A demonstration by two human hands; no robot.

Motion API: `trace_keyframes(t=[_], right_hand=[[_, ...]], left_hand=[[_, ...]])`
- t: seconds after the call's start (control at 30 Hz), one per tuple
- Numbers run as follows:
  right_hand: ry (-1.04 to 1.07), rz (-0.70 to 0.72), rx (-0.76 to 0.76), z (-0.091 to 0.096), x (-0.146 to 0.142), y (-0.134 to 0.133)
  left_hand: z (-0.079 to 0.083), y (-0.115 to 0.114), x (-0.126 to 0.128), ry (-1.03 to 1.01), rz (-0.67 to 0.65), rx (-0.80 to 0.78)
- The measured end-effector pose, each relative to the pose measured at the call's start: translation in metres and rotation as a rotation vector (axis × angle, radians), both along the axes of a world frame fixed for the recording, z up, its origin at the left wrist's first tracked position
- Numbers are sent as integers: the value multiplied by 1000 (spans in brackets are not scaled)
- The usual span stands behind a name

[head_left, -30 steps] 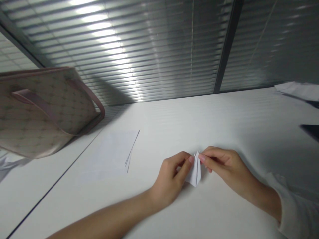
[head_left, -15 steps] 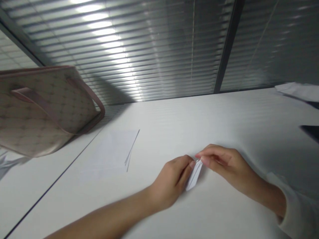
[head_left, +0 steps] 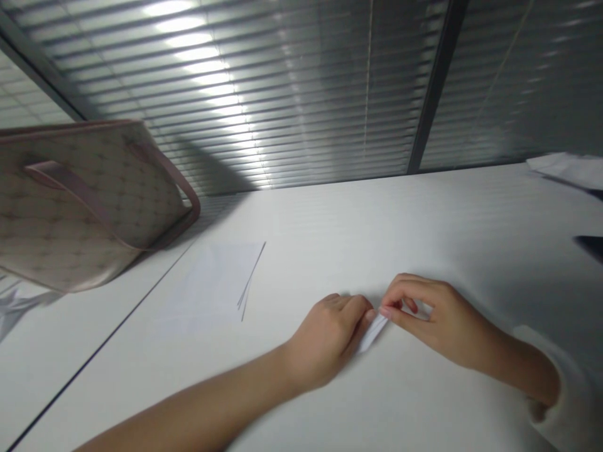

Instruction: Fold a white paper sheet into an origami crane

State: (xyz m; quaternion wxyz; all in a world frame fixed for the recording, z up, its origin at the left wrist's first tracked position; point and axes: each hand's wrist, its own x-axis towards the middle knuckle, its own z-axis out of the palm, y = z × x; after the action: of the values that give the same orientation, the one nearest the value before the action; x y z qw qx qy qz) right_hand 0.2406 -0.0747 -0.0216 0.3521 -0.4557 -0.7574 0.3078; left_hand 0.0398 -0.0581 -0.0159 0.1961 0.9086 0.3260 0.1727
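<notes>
A small folded piece of white paper (head_left: pixel 373 331) lies low on the white table (head_left: pixel 424 220), pinched from both sides. My left hand (head_left: pixel 330 342) presses its fingers on the paper's left edge. My right hand (head_left: pixel 436 317) pinches the paper's upper right end between thumb and forefinger. Most of the paper is hidden under the fingers; only a narrow slanted strip shows.
A stack of flat white sheets (head_left: pixel 214 282) lies to the left of my hands. A beige patterned handbag (head_left: pixel 85 201) with pink straps stands at the far left. White papers (head_left: pixel 565 168) and a dark object (head_left: pixel 591 246) sit at the right edge. Closed blinds run behind the table.
The folded paper stood upright between my fingertips a second ago; it has been laid down flat and pressed against the table. Both hands dropped lower with it.
</notes>
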Motion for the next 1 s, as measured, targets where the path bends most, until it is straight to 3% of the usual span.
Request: trace_keyframes(t=[0.17, 0.4, 0.63, 0.8, 1.0], right_hand=[[64, -21, -66, -1, 0, 2], [262, -72, -280, 2, 2, 7], [212, -23, -278, 2, 2, 6], [245, -20, -233, 3, 0, 4], [307, -34, -299, 5, 0, 2]], left_hand=[[3, -1, -1, -89, 37, -154], [7, -3, -2, -145, 157, -308], [10, -3, -2, -257, 233, -369], [8, -2, -1, -349, 231, -523], [3, -1, -1, -445, 228, -643]])
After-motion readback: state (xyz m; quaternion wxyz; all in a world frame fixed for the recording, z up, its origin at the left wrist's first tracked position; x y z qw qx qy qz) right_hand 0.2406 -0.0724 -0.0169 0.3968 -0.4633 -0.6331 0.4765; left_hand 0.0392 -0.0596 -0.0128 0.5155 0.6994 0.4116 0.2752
